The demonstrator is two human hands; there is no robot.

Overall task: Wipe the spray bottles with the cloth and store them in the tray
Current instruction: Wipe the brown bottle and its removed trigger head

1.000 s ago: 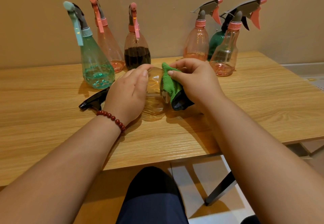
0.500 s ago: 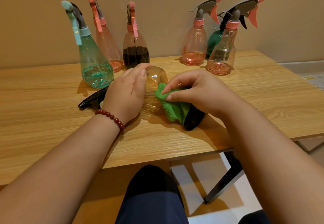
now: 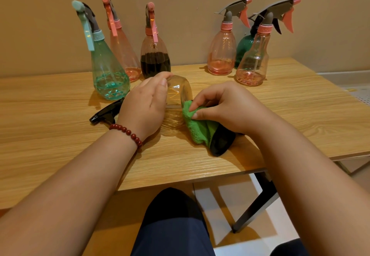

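At the bottom centre of the frame a knee in dark navy trousers (image 3: 172,225) sits below the near edge of the tabletop (image 3: 50,139). Pale floor tiles (image 3: 222,197) and a slanted black table leg (image 3: 258,201) show to its right. The tabletop is light wood-grain board and crosses the whole middle band of the frame.

Both bare forearms reach up from the lower corners. At centre the left hand (image 3: 144,107), with a red bead bracelet (image 3: 128,133) on its wrist, has its grip closed over a clear spray bottle (image 3: 178,95). The bottle lies on its side on the tabletop, its bottom end showing between the two hands. Its black trigger head (image 3: 106,112) pokes out left of the hand. The right hand (image 3: 226,107) keeps a pinching grip on a green cloth (image 3: 198,129), pressing it to the bottle's lower side. The cloth's dark underside trails onto the tabletop at lower right.

Farther back, left of centre, three bottles stand upright:
- a teal spray bottle (image 3: 108,75), the nearest of the three
- a pink cone-shaped spray bottle (image 3: 122,51) behind it
- a spray bottle with dark liquid (image 3: 155,59) beside that

In the upper right stand a rounded pink spray bottle (image 3: 222,55) and a pale pink spray bottle (image 3: 253,63), with a dark green spray bottle (image 3: 245,49) partly hidden between them.

A plain beige wall (image 3: 180,5) rises directly behind the tabletop's far edge.
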